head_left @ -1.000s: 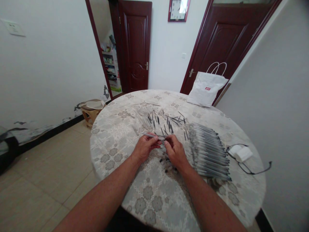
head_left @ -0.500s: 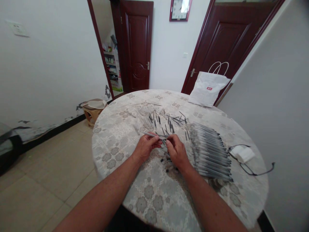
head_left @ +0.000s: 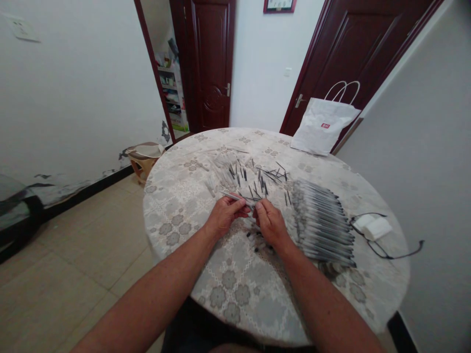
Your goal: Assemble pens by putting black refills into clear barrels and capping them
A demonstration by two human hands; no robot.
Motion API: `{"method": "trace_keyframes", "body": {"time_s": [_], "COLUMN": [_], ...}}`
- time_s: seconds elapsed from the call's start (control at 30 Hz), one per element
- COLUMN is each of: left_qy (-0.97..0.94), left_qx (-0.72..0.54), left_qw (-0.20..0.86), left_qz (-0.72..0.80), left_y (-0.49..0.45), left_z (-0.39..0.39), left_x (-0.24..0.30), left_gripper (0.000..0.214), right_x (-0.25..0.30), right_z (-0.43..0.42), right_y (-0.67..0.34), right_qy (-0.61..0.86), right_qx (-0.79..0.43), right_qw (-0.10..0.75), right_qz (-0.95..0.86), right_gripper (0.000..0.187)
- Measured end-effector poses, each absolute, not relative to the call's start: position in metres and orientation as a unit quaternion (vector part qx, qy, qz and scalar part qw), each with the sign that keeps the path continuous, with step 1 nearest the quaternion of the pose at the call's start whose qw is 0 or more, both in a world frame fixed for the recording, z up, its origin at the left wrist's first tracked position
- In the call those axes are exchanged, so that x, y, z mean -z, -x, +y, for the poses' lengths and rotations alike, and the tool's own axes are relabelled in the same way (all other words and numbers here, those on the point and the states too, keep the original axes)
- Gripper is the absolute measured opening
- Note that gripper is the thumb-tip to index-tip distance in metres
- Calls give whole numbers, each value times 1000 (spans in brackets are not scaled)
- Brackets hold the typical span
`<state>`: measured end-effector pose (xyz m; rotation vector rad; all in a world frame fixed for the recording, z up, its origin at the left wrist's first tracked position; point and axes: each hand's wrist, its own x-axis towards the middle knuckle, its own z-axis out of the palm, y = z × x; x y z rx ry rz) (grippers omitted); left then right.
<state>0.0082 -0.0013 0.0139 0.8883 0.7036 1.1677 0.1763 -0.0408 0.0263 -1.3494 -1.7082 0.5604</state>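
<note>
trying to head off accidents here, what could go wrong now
The slim grey tube pinched in the left hand might slip, being so thin. The right hand, close to small black-ended pieces, could scatter them. The black-framed glasses lie near the right edge of the round, cloth-covered table and may fall if nudged.

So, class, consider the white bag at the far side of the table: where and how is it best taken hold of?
Probably by both looped handles together, coming from above. They stand up clear of the top of the white bag, so the grip could pass through the loops. The bag's creased sides look soft and would likely buckle if pinched.
</note>
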Motion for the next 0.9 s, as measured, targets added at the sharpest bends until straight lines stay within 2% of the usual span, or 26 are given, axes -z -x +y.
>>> {"method": "trace_keyframes", "body": {"time_s": [0.13, 0.43, 0.57, 0.7, 0.83, 0.9], "left_qy": [-400, -440, -495, -639, -811, -868], "left_qx": [-523, -518, -500, -431, -313, -259], "left_qw": [682, 648, 617, 504, 336, 267], "left_qz": [320, 343, 351, 391, 363, 330], "left_y": [-8, -7, -7, -4, 3, 7], "left_z": [-1, 1, 0, -3, -8, -9], "left_x": [-15, -11, -14, -16, -17, -17], "left_gripper": [35, 33, 32, 29, 17, 19], "right_x": [-29, -28, -32, -35, -36, -36], "right_z": [-40, -40, -39, -37, -33, -31], "right_y": [-178, -180, -181, -185, -195, -200], "right_qy": [534, 527, 507, 495, 549, 567], "right_qx": [-208, -214, -197, -115, -39, -21], "right_qw": [426, 405, 416, 414, 466, 488], "right_qz": [-700, -716, -729, -755, -693, -664], "right_gripper": [26, 39, 24, 20, 23, 24]}}
